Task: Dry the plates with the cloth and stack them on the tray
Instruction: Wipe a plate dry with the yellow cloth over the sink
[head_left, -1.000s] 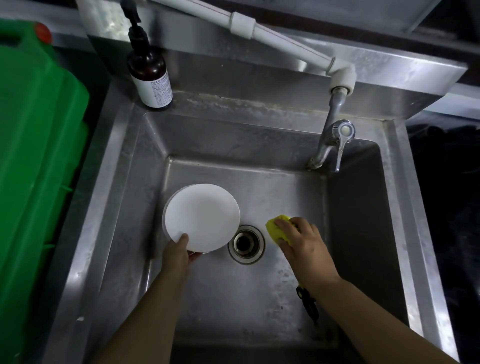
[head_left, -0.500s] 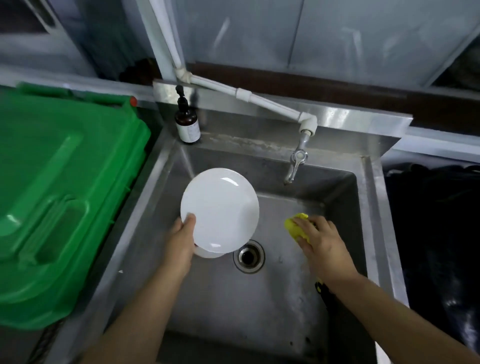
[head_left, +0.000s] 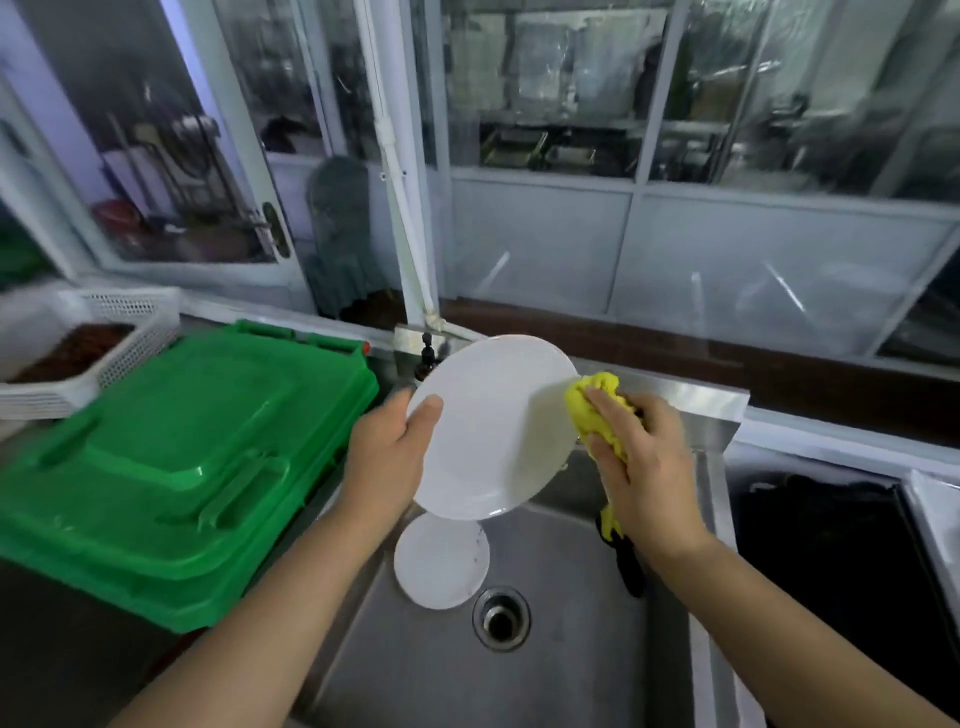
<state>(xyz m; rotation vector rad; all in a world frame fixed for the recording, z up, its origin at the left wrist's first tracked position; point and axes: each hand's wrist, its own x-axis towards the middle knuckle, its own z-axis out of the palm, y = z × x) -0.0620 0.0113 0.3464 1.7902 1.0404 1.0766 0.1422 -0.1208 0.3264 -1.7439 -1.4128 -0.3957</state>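
Note:
A white plate (head_left: 488, 426) is held tilted above the steel sink (head_left: 571, 649), its face turned toward me. My left hand (head_left: 387, 447) grips its left rim, thumb on the front. My right hand (head_left: 641, 467) is closed on a bunched yellow cloth (head_left: 597, 410), which presses against the plate's right edge. A dark end of the cloth hangs below that hand. A second white plate (head_left: 441, 561) lies flat on the sink floor, left of the drain (head_left: 501, 618). No tray can be made out.
A green plastic bin lid (head_left: 171, 467) fills the space left of the sink. Behind it stands a white mesh basket (head_left: 104, 332). A dark basin (head_left: 821, 545) lies to the right. A white pipe (head_left: 405, 234) runs down to the sink's back edge, with glass partitions behind.
My left hand has lifted the plate up out of the sink. My right hand rose with the yellow cloth and now touches the plate's right edge. The view tilted upward.

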